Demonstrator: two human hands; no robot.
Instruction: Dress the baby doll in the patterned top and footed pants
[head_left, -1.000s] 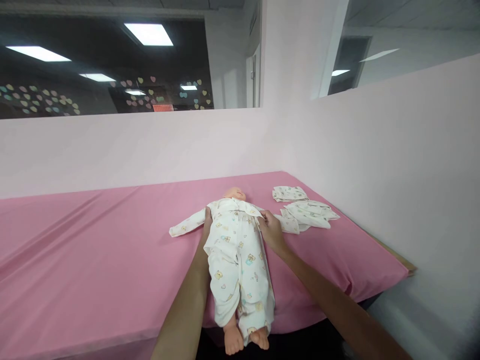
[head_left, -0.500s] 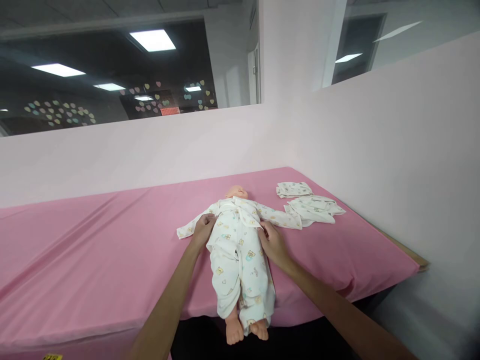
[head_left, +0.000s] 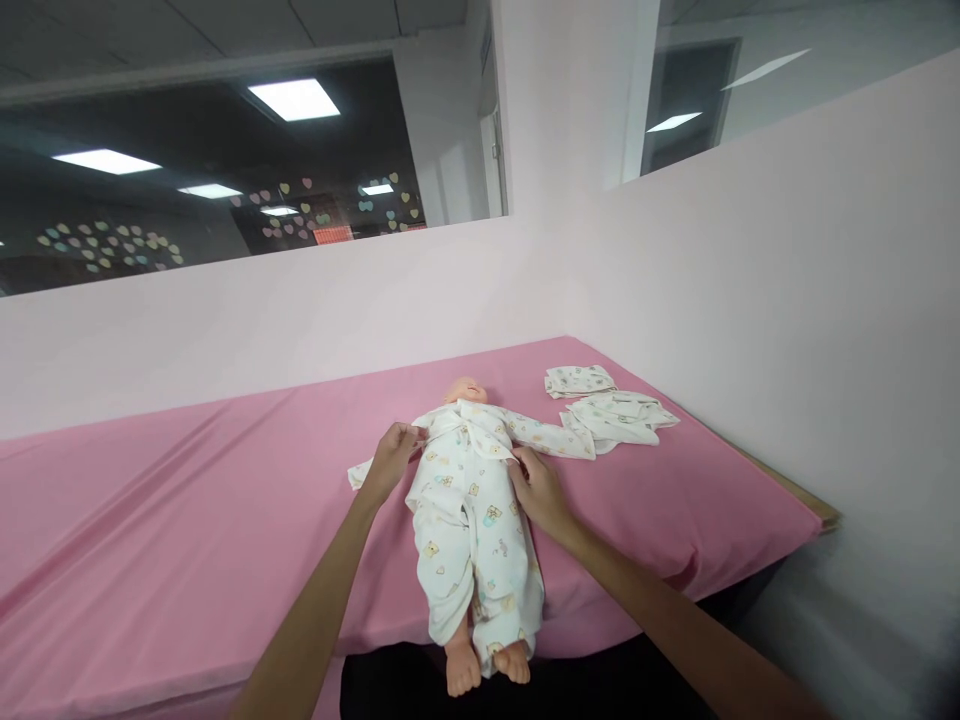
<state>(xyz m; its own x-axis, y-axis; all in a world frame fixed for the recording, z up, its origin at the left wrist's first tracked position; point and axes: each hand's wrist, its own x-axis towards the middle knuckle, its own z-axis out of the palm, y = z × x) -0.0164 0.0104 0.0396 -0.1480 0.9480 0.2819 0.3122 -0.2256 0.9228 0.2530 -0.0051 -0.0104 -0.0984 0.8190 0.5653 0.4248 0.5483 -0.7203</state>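
Note:
A baby doll (head_left: pixel 466 389) lies on its back, feet toward me, dressed in a white printed top (head_left: pixel 480 428) and matching trousers (head_left: pixel 487 510). At the doll's side on the left, my left hand (head_left: pixel 395 455) pinches the edge of the top near the sleeve. My right hand (head_left: pixel 536 485) has its fingers closed on the top's lower hem at the other side of the waist. Both of the doll's arms are spread out inside the sleeves, and its bare feet stick out of the trouser legs.
Folded white printed cloth (head_left: pixel 579 381) and a loose white garment (head_left: pixel 621 418) lie right of the doll. The pink-covered table (head_left: pixel 225 520) meets pale walls behind and at the right, with windows above.
My left hand has lifted slightly up and outward from the doll's side, with the top's edge. My right hand stays at the hem. The view has shifted a little.

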